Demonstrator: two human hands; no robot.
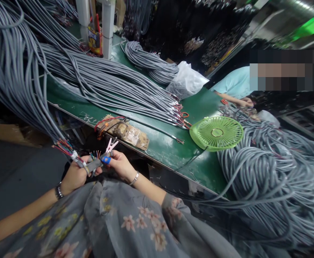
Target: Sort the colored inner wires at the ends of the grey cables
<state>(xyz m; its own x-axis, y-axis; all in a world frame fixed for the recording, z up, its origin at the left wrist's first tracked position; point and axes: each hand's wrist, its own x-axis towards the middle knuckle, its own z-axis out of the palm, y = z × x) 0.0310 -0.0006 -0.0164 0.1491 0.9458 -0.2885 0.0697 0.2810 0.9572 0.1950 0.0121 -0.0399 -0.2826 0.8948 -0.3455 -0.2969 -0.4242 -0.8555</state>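
My left hand (77,176) is closed around the end of a grey cable (93,165), just below the table edge. Thin multicoloured wires (94,155) fan up from that end, between my two hands. My right hand (121,166) is closed too, its thumb in a blue finger cover (106,160) close to the wires. A small pink X-shaped tool (111,145) sticks up from the right fingers; its working end is hidden. Beside my left hand, other stripped cable ends (64,147) with coloured wires hang from a thick grey bundle (19,68).
Rows of grey cables (113,84) lie across the green table (200,168). Near its edge sits a taped wooden block (130,134). A green fan (217,132) stands to the right, beside a big cable heap (267,172). Across the table, another person (234,82) reaches toward wires.
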